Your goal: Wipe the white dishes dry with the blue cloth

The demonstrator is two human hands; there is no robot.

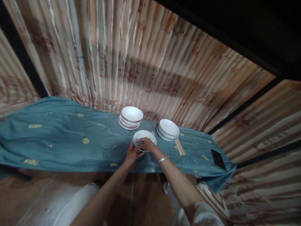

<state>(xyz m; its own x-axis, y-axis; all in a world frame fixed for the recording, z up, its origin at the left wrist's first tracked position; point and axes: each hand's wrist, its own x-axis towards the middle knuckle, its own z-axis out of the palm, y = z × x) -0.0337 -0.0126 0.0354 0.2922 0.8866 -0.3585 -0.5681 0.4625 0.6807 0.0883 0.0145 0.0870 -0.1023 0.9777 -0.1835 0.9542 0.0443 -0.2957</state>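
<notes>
Patterned teal tablecloth (101, 141) under white bowl (144, 134), pleated curtain (145, 62) behind.

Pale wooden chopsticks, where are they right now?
In the head view, the pale wooden chopsticks lie right of centre on the teal patterned cloth, beside the right stack of white round dishes.

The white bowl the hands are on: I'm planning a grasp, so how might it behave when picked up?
The white bowl looks smooth and glossy, so it may be slippery. Its shine suggests ceramic: probably stiff, and apt to chip if knocked. Being wide and open, it would likely tip if lifted by one edge alone.
</notes>
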